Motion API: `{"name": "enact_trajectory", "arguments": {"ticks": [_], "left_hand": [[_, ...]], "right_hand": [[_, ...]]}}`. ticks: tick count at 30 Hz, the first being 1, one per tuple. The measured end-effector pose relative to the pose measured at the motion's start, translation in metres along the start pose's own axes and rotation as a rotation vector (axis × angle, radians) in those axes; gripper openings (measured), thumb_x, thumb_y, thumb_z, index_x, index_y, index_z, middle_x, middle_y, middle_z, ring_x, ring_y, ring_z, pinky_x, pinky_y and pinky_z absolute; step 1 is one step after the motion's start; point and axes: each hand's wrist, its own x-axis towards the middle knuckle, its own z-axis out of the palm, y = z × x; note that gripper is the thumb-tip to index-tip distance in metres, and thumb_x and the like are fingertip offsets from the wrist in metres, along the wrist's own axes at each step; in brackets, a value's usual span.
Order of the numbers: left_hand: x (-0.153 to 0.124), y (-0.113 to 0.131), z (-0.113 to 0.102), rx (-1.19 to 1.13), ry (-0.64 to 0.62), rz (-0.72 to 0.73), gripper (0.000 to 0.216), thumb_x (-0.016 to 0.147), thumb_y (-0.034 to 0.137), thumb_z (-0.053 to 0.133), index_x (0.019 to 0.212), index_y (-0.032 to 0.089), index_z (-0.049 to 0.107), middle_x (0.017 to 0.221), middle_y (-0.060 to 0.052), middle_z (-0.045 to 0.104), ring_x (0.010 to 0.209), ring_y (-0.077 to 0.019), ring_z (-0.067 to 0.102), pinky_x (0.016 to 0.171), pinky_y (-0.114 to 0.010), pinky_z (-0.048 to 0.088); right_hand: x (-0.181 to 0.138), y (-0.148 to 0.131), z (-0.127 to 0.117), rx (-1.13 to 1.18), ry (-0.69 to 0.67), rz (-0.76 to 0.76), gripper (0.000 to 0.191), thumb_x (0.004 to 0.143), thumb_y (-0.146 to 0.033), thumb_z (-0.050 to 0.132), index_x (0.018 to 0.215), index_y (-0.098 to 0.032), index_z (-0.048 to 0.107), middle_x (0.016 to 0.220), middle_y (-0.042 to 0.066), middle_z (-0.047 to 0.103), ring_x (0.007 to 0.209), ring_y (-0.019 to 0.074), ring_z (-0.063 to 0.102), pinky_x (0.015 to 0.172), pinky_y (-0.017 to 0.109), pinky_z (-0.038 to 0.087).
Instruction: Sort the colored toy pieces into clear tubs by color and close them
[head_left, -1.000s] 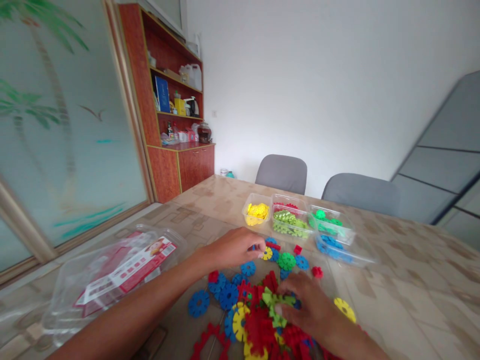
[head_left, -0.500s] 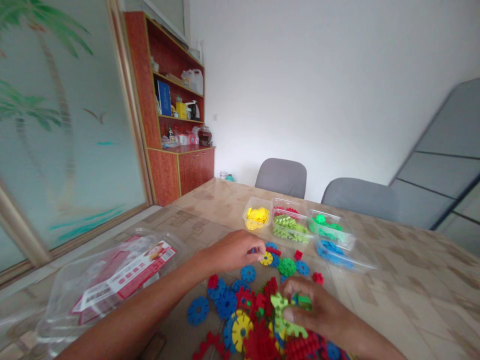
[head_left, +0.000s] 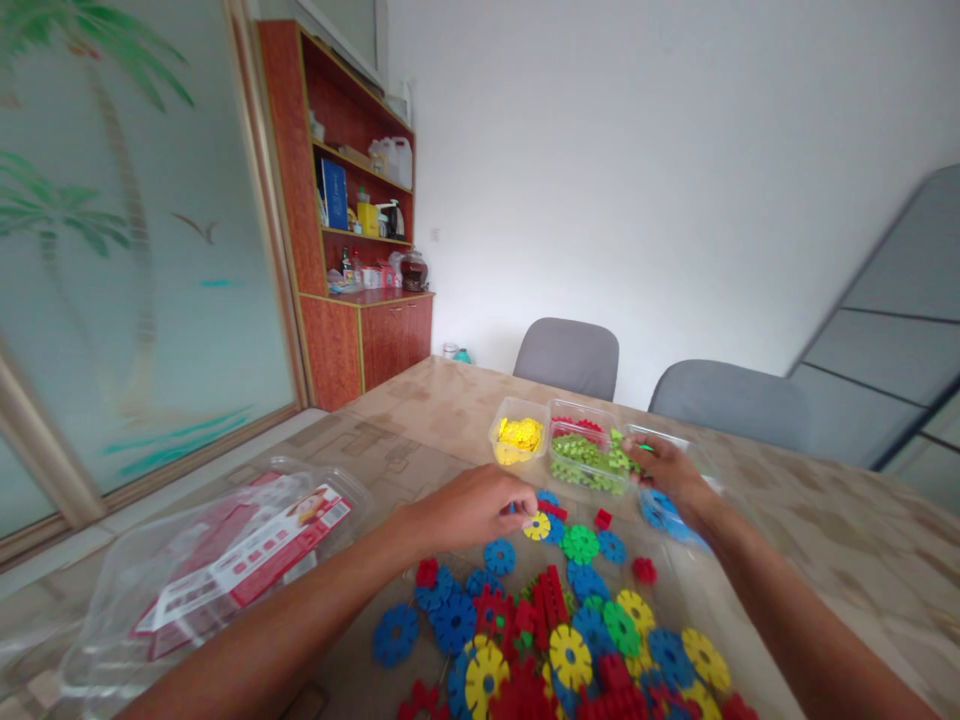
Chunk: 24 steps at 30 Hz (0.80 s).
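My right hand reaches over the clear boxes at the back. Its fingers are closed on light green toothed plastic building pieces, at the right end of the box of similar green pieces. My left hand hovers over the far left side of the loose pile, fingers curled together; whether anything is in them is hidden. Just beside its fingertips lies a yellow notched disc. Blue discs, yellow discs, a green disc and red toothed pieces are heaped nearer to me.
A clear box of yellow pieces stands left of the green ones, and a box with blue pieces sits under my right hand. Clear packaging with a printed card lies at left. Two grey chairs stand behind the table.
My right hand has moved from the pile, forward and right to the boxes, carrying the light green pieces. Discs it covered now show. My left hand has stayed almost in place.
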Motion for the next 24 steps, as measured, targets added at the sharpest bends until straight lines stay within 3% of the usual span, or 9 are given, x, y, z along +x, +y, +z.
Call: {"name": "enact_trajectory", "arguments": {"ticks": [4, 9, 17, 24], "left_hand": [[-0.001, -0.001, -0.001, -0.009, -0.005, -0.024, 0.011, 0.084, 0.015, 0.056, 0.088, 0.017, 0.067, 0.081, 0.0, 0.069, 0.074, -0.0137, 0.061, 0.065, -0.018, 0.037], [-0.002, -0.003, -0.001, -0.016, -0.011, -0.033, 0.011, 0.084, 0.014, 0.057, 0.087, 0.015, 0.067, 0.079, 0.0, 0.068, 0.072, -0.0125, 0.061, 0.063, -0.017, 0.037], [0.001, -0.004, 0.004, -0.002, -0.012, -0.034, 0.007, 0.083, 0.015, 0.059, 0.083, 0.016, 0.066, 0.076, 0.001, 0.067, 0.07, -0.0125, 0.059, 0.062, -0.017, 0.037], [0.0, -0.007, 0.008, -0.004, -0.01, -0.018, 0.009, 0.085, 0.018, 0.058, 0.087, 0.016, 0.066, 0.08, 0.0, 0.067, 0.074, -0.0136, 0.06, 0.066, -0.018, 0.038]], "right_hand": [[0.041, 0.011, 0.004, -0.229, 0.03, 0.01, 0.025, 0.092, -0.037, 0.052, 0.098, -0.014, 0.059, 0.077, -0.001, 0.062, 0.06, 0.0107, 0.059, 0.056, 0.026, 0.05], [0.06, 0.017, 0.005, -0.558, 0.035, -0.087, 0.026, 0.092, -0.031, 0.055, 0.114, -0.018, 0.057, 0.115, 0.007, 0.06, 0.094, 0.0193, 0.061, 0.08, 0.039, 0.052], [0.051, 0.024, 0.008, -0.898, -0.144, -0.28, 0.024, 0.092, -0.03, 0.055, 0.112, -0.018, 0.059, 0.114, 0.006, 0.061, 0.095, 0.0193, 0.061, 0.082, 0.04, 0.052], [0.049, 0.025, 0.011, -1.037, -0.062, -0.268, 0.026, 0.091, -0.03, 0.055, 0.115, -0.018, 0.057, 0.117, 0.007, 0.059, 0.097, 0.0202, 0.061, 0.082, 0.041, 0.052]]}}
